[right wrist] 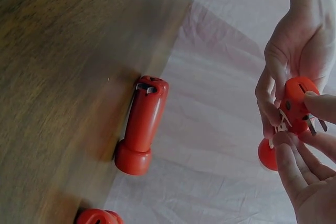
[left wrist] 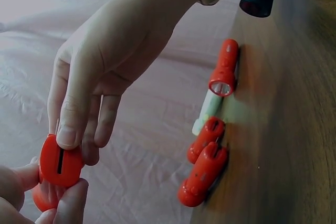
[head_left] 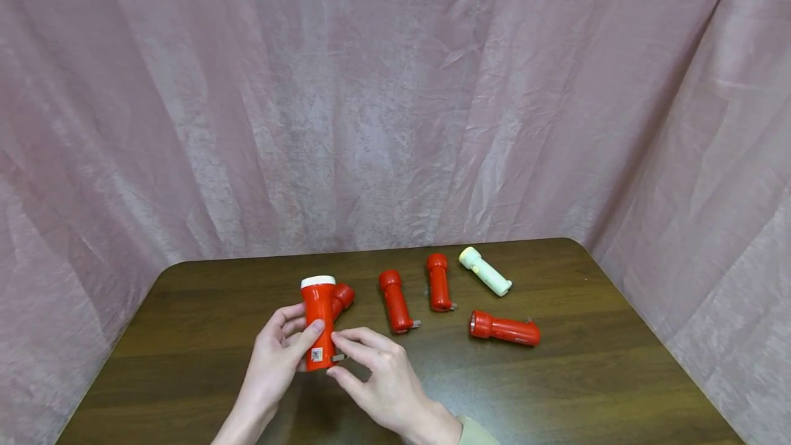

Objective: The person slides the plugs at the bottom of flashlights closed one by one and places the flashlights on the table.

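The left hand (head_left: pixel 274 349) curls firmly round the red rechargeable flashlight (head_left: pixel 320 325) with its white rim, held above the near part of the wooden surface (head_left: pixel 587 390); the right hand (head_left: pixel 386 376) has thumb and fingers partly bent about its base, touching beside the metal plug prongs (head_left: pixel 338 358), though whether they pinch cannot be told. The prongs seem to be the step in hand; they would best be handled together and evenly, without twisting, the barrel braced in the left palm.
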Available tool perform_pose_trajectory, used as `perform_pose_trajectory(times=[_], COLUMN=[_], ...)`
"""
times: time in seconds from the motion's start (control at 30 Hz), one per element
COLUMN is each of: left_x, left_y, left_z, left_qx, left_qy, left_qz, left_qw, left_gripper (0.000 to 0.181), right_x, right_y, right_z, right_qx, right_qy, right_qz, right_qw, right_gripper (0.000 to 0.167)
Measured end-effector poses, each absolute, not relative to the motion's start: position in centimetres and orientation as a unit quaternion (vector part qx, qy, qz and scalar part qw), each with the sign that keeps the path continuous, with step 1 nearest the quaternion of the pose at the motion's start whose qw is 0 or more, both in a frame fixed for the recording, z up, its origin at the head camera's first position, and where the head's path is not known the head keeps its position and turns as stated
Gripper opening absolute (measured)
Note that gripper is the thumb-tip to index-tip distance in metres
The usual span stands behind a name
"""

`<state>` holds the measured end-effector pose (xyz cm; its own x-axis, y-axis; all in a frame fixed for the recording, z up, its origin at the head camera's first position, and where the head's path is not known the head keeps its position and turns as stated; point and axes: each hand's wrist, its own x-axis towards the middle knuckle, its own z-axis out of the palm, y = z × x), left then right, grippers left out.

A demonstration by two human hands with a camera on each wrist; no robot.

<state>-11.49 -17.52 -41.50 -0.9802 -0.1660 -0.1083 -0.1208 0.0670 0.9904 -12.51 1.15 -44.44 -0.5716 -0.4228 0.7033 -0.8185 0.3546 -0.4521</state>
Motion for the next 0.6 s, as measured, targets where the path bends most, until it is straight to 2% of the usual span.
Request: perform_pose_trajectory(times=[0.3, 0.6], left_x=[-11.48, -11.64], left_y=[-17.07, -16.78], left_z=[-41.6, -41.86], left_qx=[0.102, 0.104], left_qy=[-0.727, -0.727], left_qz=[-0.679, -0.679], left_qw=[0.005, 0.002], left_gripper=[0.051, 0.053], right_x=[-12.35, -12.61], right_y=[1.68, 1.89], right_z=[-44.18, -44.34], right_qx=[0.39, 0.414], right_qy=[-0.79, -0.776], right_qz=[0.404, 0.383], right_qw=[0.245, 0.283], right_gripper=[0.041, 0.043])
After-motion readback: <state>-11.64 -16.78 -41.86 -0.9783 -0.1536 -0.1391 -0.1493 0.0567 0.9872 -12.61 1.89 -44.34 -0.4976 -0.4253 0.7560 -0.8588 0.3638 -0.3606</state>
